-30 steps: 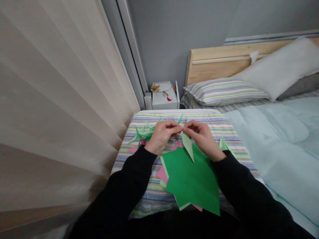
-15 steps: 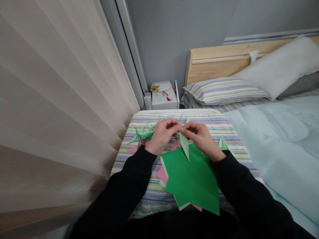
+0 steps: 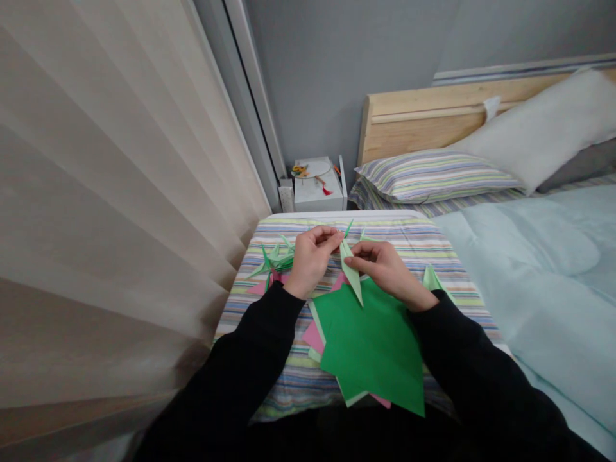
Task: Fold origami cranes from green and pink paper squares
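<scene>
Between my hands is a light green folded paper (image 3: pixel 351 272), long and narrow, with its pointed end hanging down over the paper stack. My left hand (image 3: pixel 314 258) pinches its upper end between thumb and fingers. Lower down, my right hand (image 3: pixel 384 269) grips its right edge with thumb and fingertips. Beneath lies a fanned stack of square paper sheets, a dark green sheet (image 3: pixel 373 346) on top and a pink sheet (image 3: pixel 314 337) poking out at the left. Beyond my left wrist, several folded green paper pieces (image 3: pixel 276 260) sit in a heap.
A striped cloth (image 3: pixel 283 378) covers the small table. Another light green folded piece (image 3: pixel 432 280) lies near its right side. A pleated curtain (image 3: pixel 120 192) hangs close on the left, and the bed (image 3: pixel 539 256) borders the right. Behind stands a white nightstand (image 3: pixel 317 199).
My left hand has moved slightly up and left with the folded paper. My right hand has slid down along the paper's edge, and the fingertips of both hands are farther apart.
</scene>
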{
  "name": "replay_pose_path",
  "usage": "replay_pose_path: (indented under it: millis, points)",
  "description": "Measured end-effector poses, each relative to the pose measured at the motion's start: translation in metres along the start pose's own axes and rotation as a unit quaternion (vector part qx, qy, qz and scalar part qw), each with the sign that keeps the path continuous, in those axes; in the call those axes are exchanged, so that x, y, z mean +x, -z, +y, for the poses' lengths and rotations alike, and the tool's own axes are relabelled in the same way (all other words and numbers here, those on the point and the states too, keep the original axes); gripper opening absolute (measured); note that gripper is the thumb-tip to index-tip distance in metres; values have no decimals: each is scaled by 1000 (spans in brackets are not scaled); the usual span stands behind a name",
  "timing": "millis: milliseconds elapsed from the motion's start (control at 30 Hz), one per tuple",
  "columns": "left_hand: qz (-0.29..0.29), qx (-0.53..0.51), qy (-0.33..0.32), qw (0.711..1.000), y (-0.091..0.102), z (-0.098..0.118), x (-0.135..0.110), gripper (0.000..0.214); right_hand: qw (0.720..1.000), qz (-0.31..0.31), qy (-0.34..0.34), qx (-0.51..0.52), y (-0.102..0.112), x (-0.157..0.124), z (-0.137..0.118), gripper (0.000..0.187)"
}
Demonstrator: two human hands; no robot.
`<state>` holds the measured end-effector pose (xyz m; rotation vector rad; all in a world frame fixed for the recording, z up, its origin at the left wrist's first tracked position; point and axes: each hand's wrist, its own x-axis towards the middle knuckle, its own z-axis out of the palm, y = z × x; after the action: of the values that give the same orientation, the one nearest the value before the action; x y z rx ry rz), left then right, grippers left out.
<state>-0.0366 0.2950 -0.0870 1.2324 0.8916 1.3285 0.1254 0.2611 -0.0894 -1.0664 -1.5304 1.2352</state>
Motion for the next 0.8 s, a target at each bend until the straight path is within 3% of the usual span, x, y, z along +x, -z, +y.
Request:
replay_pose_path:
  millis: [133,367,567,800]
  points:
    - [39,-11,-13,999,1,0,2,24,1000,-19,-4,7,0,-1,1,26]
    - [-87,68,1,994,1,1,1,34,999,37,0,22,4,2,8,28]
    - [-49,67,10,997,6,-2,3,40,992,22,-25,121,2,4,13,37]
    - [-105,-13,86,991,5,-6,4,35,992,25,5,126,4,3,8,31]
